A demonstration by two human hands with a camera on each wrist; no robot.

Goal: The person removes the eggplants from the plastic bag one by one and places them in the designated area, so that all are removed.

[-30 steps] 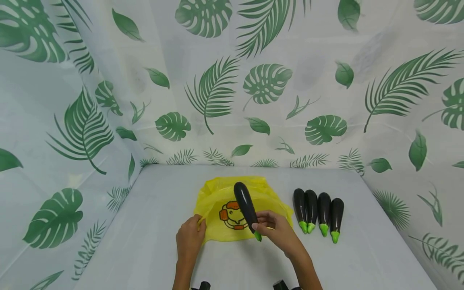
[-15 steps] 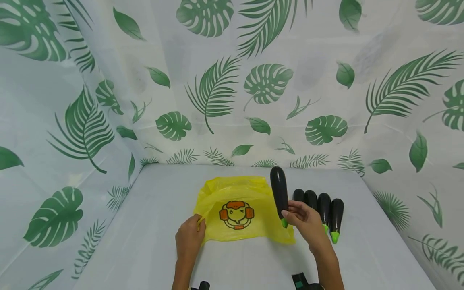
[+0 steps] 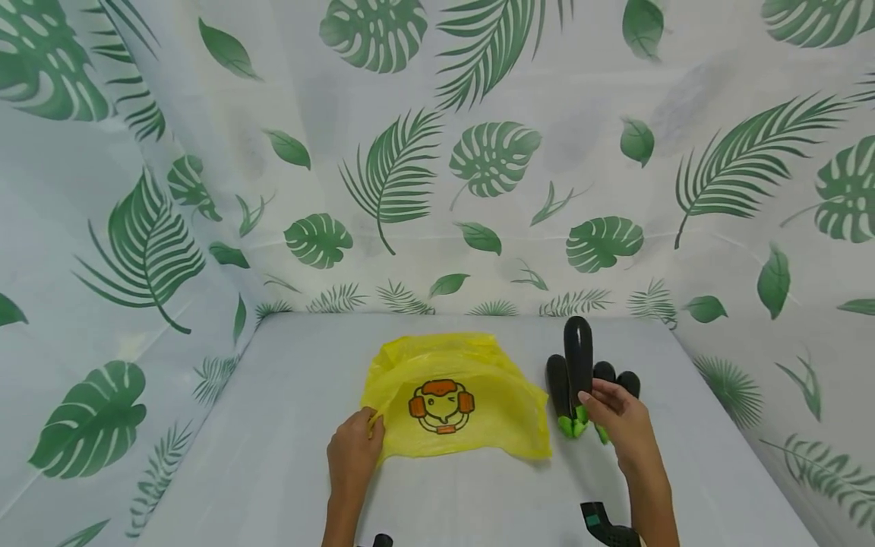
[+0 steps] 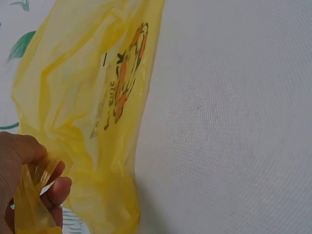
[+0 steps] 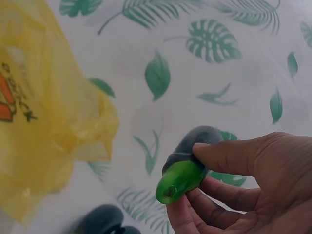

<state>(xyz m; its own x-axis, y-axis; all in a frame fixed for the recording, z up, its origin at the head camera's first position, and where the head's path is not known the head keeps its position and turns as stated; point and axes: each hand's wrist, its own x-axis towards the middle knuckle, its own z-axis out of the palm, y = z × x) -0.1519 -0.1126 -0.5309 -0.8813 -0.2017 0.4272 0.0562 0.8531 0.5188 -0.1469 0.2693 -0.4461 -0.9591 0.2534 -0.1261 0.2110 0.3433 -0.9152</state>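
Note:
A yellow plastic bag (image 3: 390,395) with a cartoon face printed on it lies in the middle of the table. My left hand (image 3: 354,448) pinches the bag's near left edge; in the left wrist view gathered plastic runs between the thumb and fingers (image 4: 59,190). To the right, my right hand (image 3: 623,425) holds a dark eggplant (image 3: 578,353) near its green stem end (image 5: 180,181), with the body pointing away. Behind it, other eggplants (image 3: 557,384) lie in a row, partly covered by the held one and the hand.
A white table (image 3: 301,365) extends around the bag. A leaf-print cloth (image 3: 410,266) rises behind the table and along both sides. Black wrist gear (image 3: 608,528) shows at the bottom edge.
My right hand has carried the eggplant from over the bag rightward to the row of eggplants. The left hand keeps its pinch on the bag. The head view has shifted slightly.

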